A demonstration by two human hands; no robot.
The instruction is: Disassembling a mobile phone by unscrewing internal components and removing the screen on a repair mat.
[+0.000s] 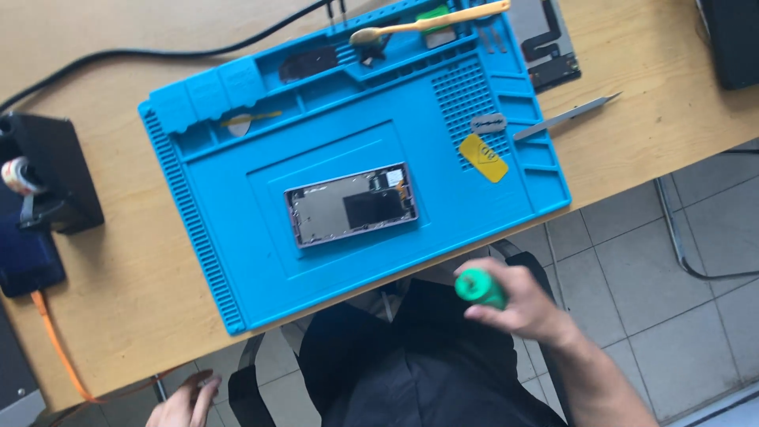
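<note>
**Green-handled tool in my right hand, opened phone on the mat**

The wooden table (134,277) fills most of my view, with grey floor tiles (672,285) beyond its edge. On it lies a big blue work mat (221,198) with raised ribs and small compartments along its far side. A black box (51,170) stands at the table's left end, and a black cable (158,54) runs along the far edge. My dark-clothed lap sits just below the table's near edge.

In the middle of the mat lies the opened phone (350,205), flat, its insides facing up. In the far compartments rests a brush with a pale wooden handle (427,26). A yellow pick (483,157) lies near the mat's right side, with metal tweezers (565,117) just beside it, reaching off the mat.

My right hand (518,300) is over my lap, clear of the table, fingers wrapped tight around a green-handled tool (478,287). My left hand (186,403) is low at the frame's edge, holding nothing that I can see; whether its fingers are spread or curled I cannot tell.
</note>
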